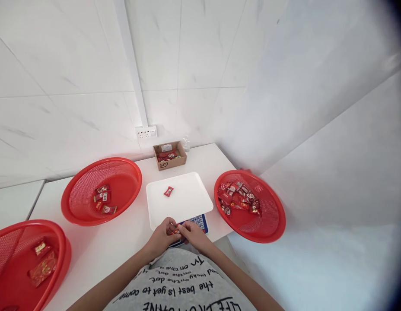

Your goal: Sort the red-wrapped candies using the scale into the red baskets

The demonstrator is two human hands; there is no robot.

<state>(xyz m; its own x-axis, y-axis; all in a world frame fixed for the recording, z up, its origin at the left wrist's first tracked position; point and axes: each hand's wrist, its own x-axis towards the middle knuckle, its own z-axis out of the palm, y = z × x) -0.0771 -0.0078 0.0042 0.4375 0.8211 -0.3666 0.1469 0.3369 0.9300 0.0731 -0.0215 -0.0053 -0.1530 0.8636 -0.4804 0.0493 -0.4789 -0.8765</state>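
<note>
Both my left hand (163,234) and my right hand (193,234) are closed with fingertips together on a small red candy packet (176,230), mostly covered by the fingers. They hold it just over the near edge of a white scale tray (184,203). On that tray lies one red wrapped candy (168,191). Partly hidden behind my right hand is the scale's blue keypad (202,221).
Red baskets with red packets stand at the right (275,216), the left (129,190) and the near left (62,242). Behind the tray, a cardboard box (172,163) of red packets sits near the tiled wall (200,108) and its power socket (146,132).
</note>
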